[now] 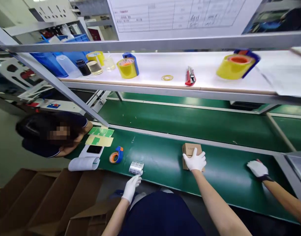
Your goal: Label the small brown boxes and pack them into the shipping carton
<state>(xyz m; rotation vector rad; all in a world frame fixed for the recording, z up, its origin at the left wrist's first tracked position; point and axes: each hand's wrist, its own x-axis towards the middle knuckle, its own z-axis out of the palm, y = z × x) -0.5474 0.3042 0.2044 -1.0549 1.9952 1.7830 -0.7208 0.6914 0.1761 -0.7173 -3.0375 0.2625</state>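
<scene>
My right hand (195, 160), in a white glove, lies flat with fingers spread on top of a small brown cardboard box (188, 149) on the green belt (165, 160). My left hand (131, 187), also gloved, reaches to the belt's near edge. Its fingers are stretched out, and the tips are at a roll of silvery labels (136, 167); nothing is gripped. To the right, another person's gloved hand (257, 168) rests on the belt, its arm coming in from the right edge.
An orange and blue tape dispenser (116, 155), a phone (94, 149) on white paper and green label sheets (101, 132) lie at the belt's left. A seated co-worker (49, 137) is further left. The upper shelf holds yellow tape rolls (232, 67), a red cutter (190, 76) and bottles. Brown cartons (42, 196) stand lower left.
</scene>
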